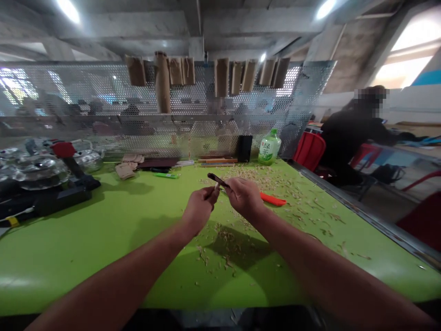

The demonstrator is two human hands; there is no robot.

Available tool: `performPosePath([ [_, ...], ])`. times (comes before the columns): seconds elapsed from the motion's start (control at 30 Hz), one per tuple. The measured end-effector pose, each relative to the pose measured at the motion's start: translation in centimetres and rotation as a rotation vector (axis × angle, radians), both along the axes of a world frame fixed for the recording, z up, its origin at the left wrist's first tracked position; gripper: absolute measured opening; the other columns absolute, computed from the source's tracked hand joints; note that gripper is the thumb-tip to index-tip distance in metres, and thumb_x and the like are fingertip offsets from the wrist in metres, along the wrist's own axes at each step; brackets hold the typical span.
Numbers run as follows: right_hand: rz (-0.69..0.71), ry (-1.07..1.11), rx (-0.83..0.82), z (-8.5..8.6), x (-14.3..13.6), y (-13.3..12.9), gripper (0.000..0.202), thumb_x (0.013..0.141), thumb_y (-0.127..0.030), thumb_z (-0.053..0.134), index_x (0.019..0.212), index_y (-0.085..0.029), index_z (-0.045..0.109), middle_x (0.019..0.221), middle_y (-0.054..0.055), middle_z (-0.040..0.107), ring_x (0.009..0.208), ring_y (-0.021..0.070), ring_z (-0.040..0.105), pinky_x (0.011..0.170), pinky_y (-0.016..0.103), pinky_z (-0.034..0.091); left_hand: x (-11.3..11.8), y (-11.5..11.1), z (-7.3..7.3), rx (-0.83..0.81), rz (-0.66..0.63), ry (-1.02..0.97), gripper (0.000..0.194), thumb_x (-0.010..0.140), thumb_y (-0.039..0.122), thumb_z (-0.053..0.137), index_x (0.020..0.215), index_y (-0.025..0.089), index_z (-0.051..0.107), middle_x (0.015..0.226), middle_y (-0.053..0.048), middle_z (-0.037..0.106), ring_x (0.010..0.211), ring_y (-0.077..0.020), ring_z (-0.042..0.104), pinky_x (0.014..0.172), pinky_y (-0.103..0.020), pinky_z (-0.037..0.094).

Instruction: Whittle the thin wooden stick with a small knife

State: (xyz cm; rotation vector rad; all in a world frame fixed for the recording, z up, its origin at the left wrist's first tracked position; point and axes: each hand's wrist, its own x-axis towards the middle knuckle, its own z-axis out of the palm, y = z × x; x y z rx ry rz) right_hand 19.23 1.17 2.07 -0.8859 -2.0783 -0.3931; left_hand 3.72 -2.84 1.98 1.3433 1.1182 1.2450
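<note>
Over the middle of the green table [113, 220], my left hand [200, 207] is closed in a pinch on a small pale piece [217, 186]. Just to its right, my right hand [244, 195] grips a dark tool [217, 179], whose tip points up and left past the pale piece. An orange-red handled knife [273, 199] lies on the table beyond my right wrist. Curled shavings [227, 243] are scattered below and to the right of both hands.
A black machine [51, 197] and shiny metal pots [39, 170] stand at the left. Along the back lie a green cutter [166, 175], light pieces [127, 169], a dark upright box [245, 148] and a green-labelled bottle [269, 148]. A person [351, 133] sits at the right.
</note>
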Motion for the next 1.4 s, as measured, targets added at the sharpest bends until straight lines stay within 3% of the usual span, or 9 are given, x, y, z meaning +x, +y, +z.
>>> performPosePath([
  [0.13,-0.028,-0.084,-0.006,0.4,0.1,-0.3,0.018,0.088,-0.022,0.046,0.071,-0.019,0.053,0.065,0.004,0.059,0.059,0.0154,0.046,0.055,0.029,0.022,0.2,-0.2,-0.4,0.037,0.016,0.093,0.031,0.077,0.044,0.065,0.076,0.013,0.065,0.052,0.006,0.036,0.043,-0.0048,0.026,0.043,-0.022,0.017],
  [0.43,0.037,-0.055,0.043,-0.2,2.1,0.7,0.026,0.092,-0.023,0.044,0.067,-0.020,0.049,0.060,0.001,0.054,0.055,0.0133,0.041,0.055,0.028,0.022,-1.3,0.2,1.4,-0.048,0.008,-0.146,0.032,0.075,0.043,0.069,0.088,0.014,0.065,0.052,0.007,0.039,0.038,-0.0035,0.025,0.038,-0.019,0.014],
  [0.63,0.084,0.104,0.028,-0.8,2.3,1.2,0.016,0.090,-0.025,0.048,0.076,-0.020,0.055,0.063,0.001,0.055,0.059,0.0137,0.046,0.056,0.026,0.027,-1.4,0.4,1.3,-0.086,0.060,-0.196,0.028,0.074,0.040,0.069,0.086,0.015,0.062,0.053,0.009,0.034,0.037,-0.0030,0.022,0.037,-0.019,0.011],
  [0.8,0.022,-0.020,-0.037,-0.2,1.0,0.7,0.022,0.090,-0.024,0.045,0.070,-0.020,0.052,0.064,0.003,0.056,0.058,0.0142,0.044,0.056,0.028,0.023,-0.2,0.1,0.1,-0.039,0.030,-0.006,0.026,0.078,0.040,0.063,0.084,0.015,0.065,0.052,0.008,0.032,0.041,-0.0050,0.022,0.042,-0.021,0.014],
  [0.93,-0.072,-0.134,-0.127,0.3,0.2,0.0,0.018,0.089,-0.025,0.046,0.073,-0.020,0.055,0.067,0.004,0.060,0.059,0.0150,0.046,0.055,0.029,0.020,0.0,0.3,-0.3,0.108,0.085,0.215,0.020,0.077,0.032,0.062,0.068,0.015,0.065,0.053,0.003,0.047,0.048,-0.0084,0.031,0.048,-0.023,0.021],
  [1.03,-0.135,-0.166,-0.162,0.3,0.1,-0.2,0.014,0.088,-0.024,0.048,0.076,-0.020,0.056,0.069,0.004,0.062,0.059,0.0153,0.046,0.055,0.029,0.019,0.1,0.2,-0.2,0.138,0.043,0.291,0.020,0.076,0.031,0.063,0.064,0.015,0.064,0.055,0.001,0.053,0.051,-0.0102,0.035,0.050,-0.024,0.024],
  [1.2,-0.031,-0.160,-0.111,0.3,0.9,-0.2,0.023,0.093,-0.026,0.044,0.073,-0.020,0.054,0.068,0.004,0.061,0.061,0.0150,0.048,0.057,0.028,0.022,0.1,-0.4,0.1,-0.024,-0.007,0.100,0.028,0.079,0.043,0.062,0.072,0.016,0.062,0.050,0.007,0.034,0.043,-0.0068,0.026,0.044,-0.023,0.017],
  [1.3,0.013,-0.176,-0.074,0.3,1.8,0.2,0.024,0.093,-0.024,0.042,0.072,-0.019,0.054,0.067,0.004,0.060,0.063,0.0150,0.049,0.057,0.028,0.023,-0.6,-0.4,0.7,-0.108,-0.063,-0.003,0.031,0.080,0.046,0.062,0.082,0.015,0.063,0.052,0.009,0.031,0.040,-0.0048,0.023,0.040,-0.021,0.015],
  [1.4,-0.060,-0.230,-0.124,0.0,2.6,1.1,0.020,0.089,-0.022,0.046,0.072,-0.019,0.055,0.064,0.003,0.059,0.059,0.0144,0.046,0.055,0.028,0.020,-2.4,0.5,1.7,-0.053,0.053,-0.097,0.025,0.081,0.038,0.060,0.088,0.013,0.064,0.053,0.008,0.035,0.039,-0.0041,0.024,0.038,-0.019,0.016],
])
